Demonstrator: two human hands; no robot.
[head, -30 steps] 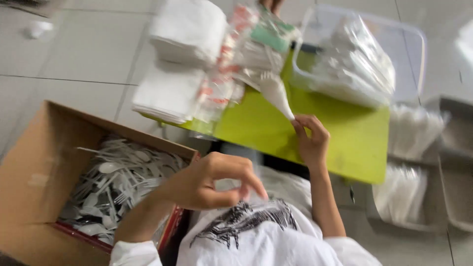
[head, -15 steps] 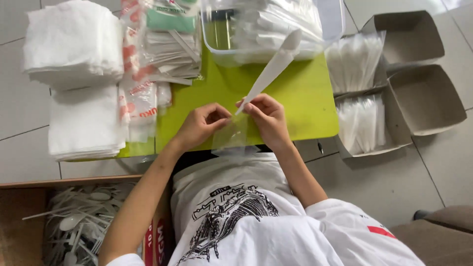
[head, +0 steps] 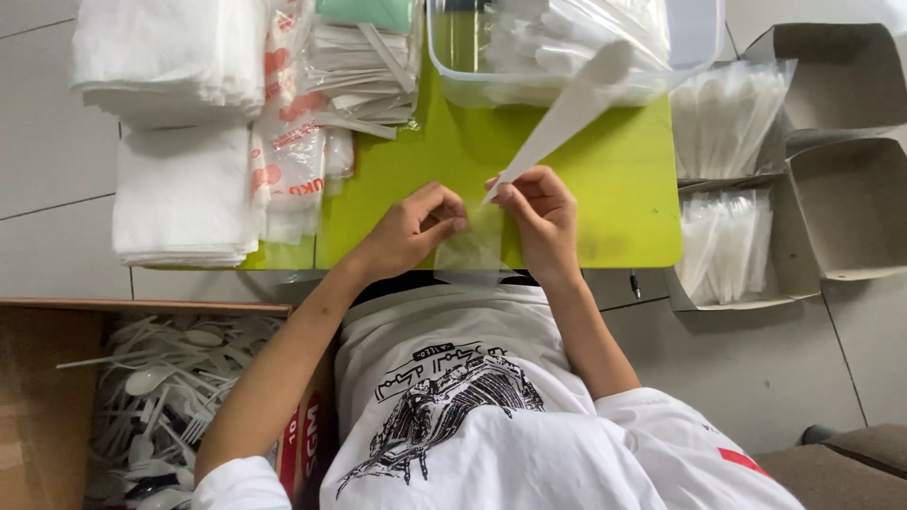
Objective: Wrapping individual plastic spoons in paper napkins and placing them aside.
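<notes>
1. Worktop (head: 605, 189): lime-green, flat, seen from above; the person sits at its near edge, white printed T-shirt (head: 472, 416) filling the lower frame
2. Cardboard box (head: 38, 397), on the floor at the person's left: open, holding a loose heap of white plastic spoons and forks (head: 170, 378)
3. Stacks of white napkins (head: 179, 194), left end of the worktop, one pile behind the other; just beside them, red-printed clear packets (head: 288, 142) holding white cutlery
4. Clear plastic tub (head: 557, 57), far edge of the worktop, filled with clear-wrapped items
5. Two open grey cardboard trays (head: 841, 203) on the floor at the right, each with bundles of white utensils in clear bags (head: 723, 246)
6. Right hand (head: 539, 217): fingers pressed together in a pinch on the narrow end of a long white plastic utensil (head: 567, 113), which slants up and away towards the tub; broad end over the tub rim
7. Left hand (head: 416, 227): fingers curled, thumb and forefinger pinching the edge of a small clear plastic sleeve (head: 472, 250)
8. Sleeve: lies between the two hands at the near edge of the worktop, its lower part overhanging towards the lap; the utensil's tip meets its upper edge. Cannot tell whether the tip is inside
</notes>
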